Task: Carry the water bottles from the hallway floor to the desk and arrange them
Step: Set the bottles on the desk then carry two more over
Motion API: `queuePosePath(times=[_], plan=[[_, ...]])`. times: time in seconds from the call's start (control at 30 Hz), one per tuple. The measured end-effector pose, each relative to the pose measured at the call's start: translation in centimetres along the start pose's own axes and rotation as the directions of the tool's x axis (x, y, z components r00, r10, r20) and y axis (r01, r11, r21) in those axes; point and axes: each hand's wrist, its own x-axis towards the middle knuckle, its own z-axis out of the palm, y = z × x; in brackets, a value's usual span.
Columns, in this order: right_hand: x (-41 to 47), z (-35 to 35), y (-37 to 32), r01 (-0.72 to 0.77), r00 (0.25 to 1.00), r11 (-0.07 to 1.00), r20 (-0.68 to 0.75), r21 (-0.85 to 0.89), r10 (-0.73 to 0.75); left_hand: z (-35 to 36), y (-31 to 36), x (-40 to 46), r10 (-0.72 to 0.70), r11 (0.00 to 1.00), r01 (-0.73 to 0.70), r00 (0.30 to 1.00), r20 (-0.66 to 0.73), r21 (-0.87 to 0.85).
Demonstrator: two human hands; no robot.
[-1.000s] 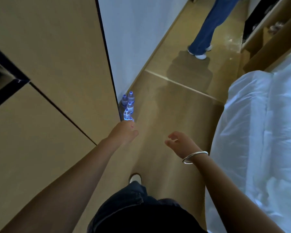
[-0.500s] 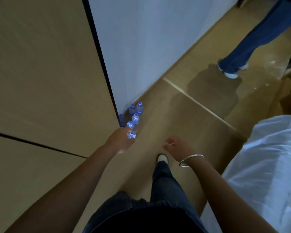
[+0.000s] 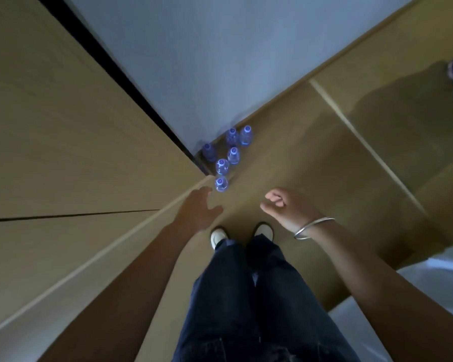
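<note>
Clear plastic water bottles (image 3: pixel 229 155), six, upright on floor (image 3: pixel 311 165) at wall corner. Left hand (image 3: pixel 198 209) spread, empty, beside nearest bottle (image 3: pixel 221 183). Right hand (image 3: pixel 288 207) loosely curled, empty.

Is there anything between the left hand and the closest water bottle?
No. In the head view only bare wooden floor shows between the left hand and the closest water bottle.

Bedroom hallway: white bedding (image 3: pixel 416 304), wood floor (image 3: pixel 311 152), wardrobe panels (image 3: pixel 63 126)
</note>
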Motion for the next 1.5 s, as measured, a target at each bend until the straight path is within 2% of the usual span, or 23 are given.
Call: queuePosePath(times=[0.2,0.4,0.57,0.63,0.8,0.87,0.97,1.1,1.23,1.5], plan=[[8.2,3.0,4.2,-0.078,0.997,0.995,-0.008,0.055,0.078,5.9,-5.5,7.8,-0.205,0.971,0.217,0.972,0.112,-0.105],[20.0,11.2,8.9,-0.030,0.999,0.999,0.021,0.040,0.030,12.1,-11.6,17.9,-0.263,0.950,0.284,0.952,0.160,-0.128],[31.7,17.7,12.5,-0.061,0.992,0.985,-0.096,0.159,0.077,17.2,-16.1,26.7,-0.259,0.963,0.266,0.958,0.127,-0.046],[36.0,19.8,13.7,-0.060,0.989,0.982,-0.124,0.180,0.083,19.4,-17.4,29.8,-0.240,0.967,0.248,0.965,0.108,-0.066],[44.5,23.3,15.9,0.074,0.993,0.982,-0.105,0.174,-0.056,23.4,-19.4,35.8,-0.196,0.970,0.198,0.980,0.032,-0.140],[46.8,24.3,16.7,0.139,0.989,0.983,-0.061,0.121,-0.132,24.2,-19.7,37.4,-0.162,0.975,0.158,0.987,-0.013,-0.157],[49.3,25.6,17.5,0.172,0.984,0.983,-0.063,0.059,-0.168,24.6,-19.5,39.5,-0.142,0.957,0.116,0.987,-0.082,-0.265],[51.3,26.5,17.1,0.166,0.985,0.983,-0.069,0.083,-0.161,25.0,-18.8,40.9,-0.146,0.928,0.088,0.980,-0.137,-0.361],[51.8,27.3,16.2,0.148,0.975,0.987,-0.174,0.064,-0.135,25.2,-19.0,40.3,-0.130,0.927,0.055,0.975,-0.182,-0.370],[43.5,24.0,17.3,0.267,0.957,0.963,-0.127,0.034,-0.261,24.1,-18.9,33.5,-0.237,0.918,0.177,0.962,-0.132,-0.355]])
